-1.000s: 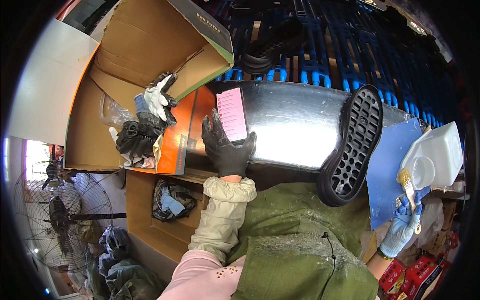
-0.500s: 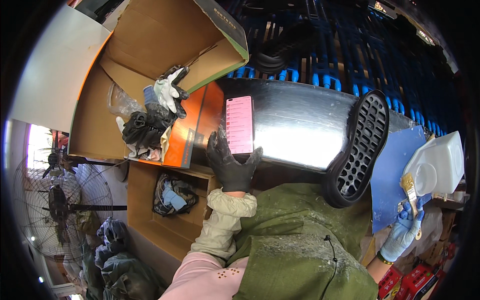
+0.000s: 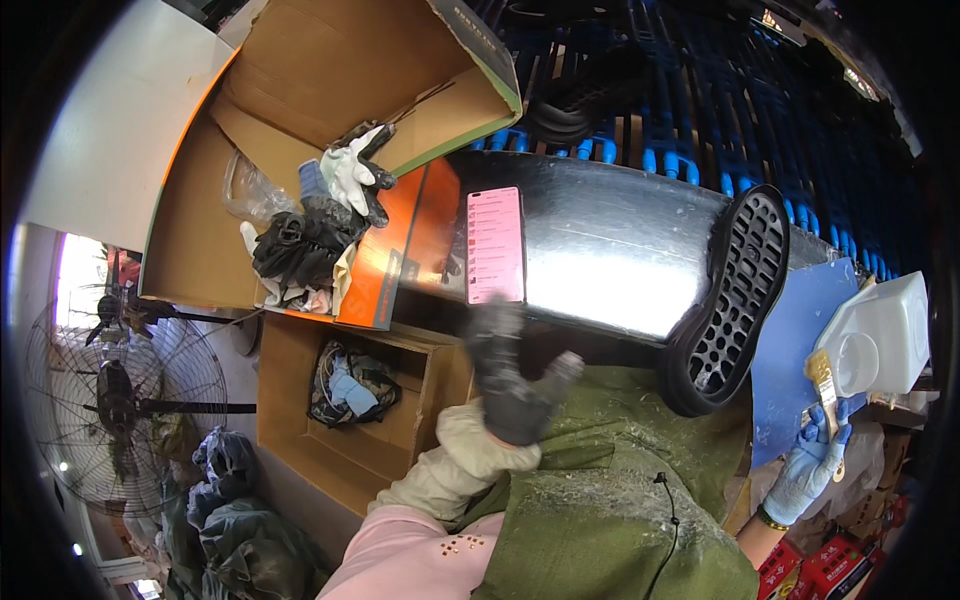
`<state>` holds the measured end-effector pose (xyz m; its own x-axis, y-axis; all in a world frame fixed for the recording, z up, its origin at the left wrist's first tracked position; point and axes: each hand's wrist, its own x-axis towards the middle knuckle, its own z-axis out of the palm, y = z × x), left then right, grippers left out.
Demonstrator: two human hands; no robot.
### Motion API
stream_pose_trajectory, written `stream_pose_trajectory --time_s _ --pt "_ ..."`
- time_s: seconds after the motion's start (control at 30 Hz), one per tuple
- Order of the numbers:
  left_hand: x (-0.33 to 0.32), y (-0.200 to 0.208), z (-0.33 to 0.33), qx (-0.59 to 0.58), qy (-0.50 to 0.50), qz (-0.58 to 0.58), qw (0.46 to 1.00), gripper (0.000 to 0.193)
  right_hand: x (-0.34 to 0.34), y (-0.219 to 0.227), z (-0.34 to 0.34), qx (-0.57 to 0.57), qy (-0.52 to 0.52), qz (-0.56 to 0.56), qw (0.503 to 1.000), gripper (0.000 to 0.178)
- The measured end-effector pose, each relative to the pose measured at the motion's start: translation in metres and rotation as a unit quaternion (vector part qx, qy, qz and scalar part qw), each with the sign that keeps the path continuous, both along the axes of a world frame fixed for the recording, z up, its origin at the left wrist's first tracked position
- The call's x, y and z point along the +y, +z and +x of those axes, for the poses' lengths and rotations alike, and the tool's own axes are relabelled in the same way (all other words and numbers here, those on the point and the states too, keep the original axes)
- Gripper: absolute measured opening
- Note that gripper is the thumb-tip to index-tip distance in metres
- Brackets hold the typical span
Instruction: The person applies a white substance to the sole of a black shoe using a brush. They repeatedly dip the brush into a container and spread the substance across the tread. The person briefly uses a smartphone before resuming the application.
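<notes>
My left hand (image 3: 515,382), in a black coated glove, hangs over my lap just off the near edge of the metal table. Its fingers and thumb are apart and somewhat blurred, with nothing in them. Beyond the fingertips a phone (image 3: 496,245) with a lit pink screen lies on the tabletop. At the right, my right hand (image 3: 808,467), in a light blue glove, grips a flat paintbrush (image 3: 823,388) by its handle, bristles up. A black shoe sole (image 3: 726,305) rests at the table's right end, its honeycomb side facing up.
A white plastic jug (image 3: 895,330), cut open, stands on a blue board (image 3: 800,335). Blue-tipped racks (image 3: 670,165) line the table's far side. Left are an open carton (image 3: 205,235) holding gloves, a lower cardboard box (image 3: 290,440) with a bag, and a fan (image 3: 115,395).
My left hand has drawn back from the phone toward my lap and a little right. My right hand still holds the paintbrush. The whole view has shifted slightly.
</notes>
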<state>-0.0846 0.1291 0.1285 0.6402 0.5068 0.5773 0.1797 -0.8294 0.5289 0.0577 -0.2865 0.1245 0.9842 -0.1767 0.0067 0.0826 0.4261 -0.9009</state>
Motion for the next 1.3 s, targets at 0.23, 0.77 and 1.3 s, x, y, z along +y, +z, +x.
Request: stream_pose_trajectory --time_s 0.23,0.77,1.3 --pt "-0.099 0.011 0.045 0.058 -0.176 -0.774 0.606 0.082 0.011 0.021 -0.012 -0.016 0.017 0.013 1.0 0.049" --pt "-0.106 0.024 0.065 0.066 -0.392 -0.873 0.283 0.062 -0.03 0.093 0.023 -0.098 -0.052 -0.205 0.972 0.033" --pt "-0.143 0.003 0.077 0.057 -0.312 -0.939 0.133 0.078 -0.043 0.094 0.085 -0.015 0.03 -0.293 0.956 0.026"
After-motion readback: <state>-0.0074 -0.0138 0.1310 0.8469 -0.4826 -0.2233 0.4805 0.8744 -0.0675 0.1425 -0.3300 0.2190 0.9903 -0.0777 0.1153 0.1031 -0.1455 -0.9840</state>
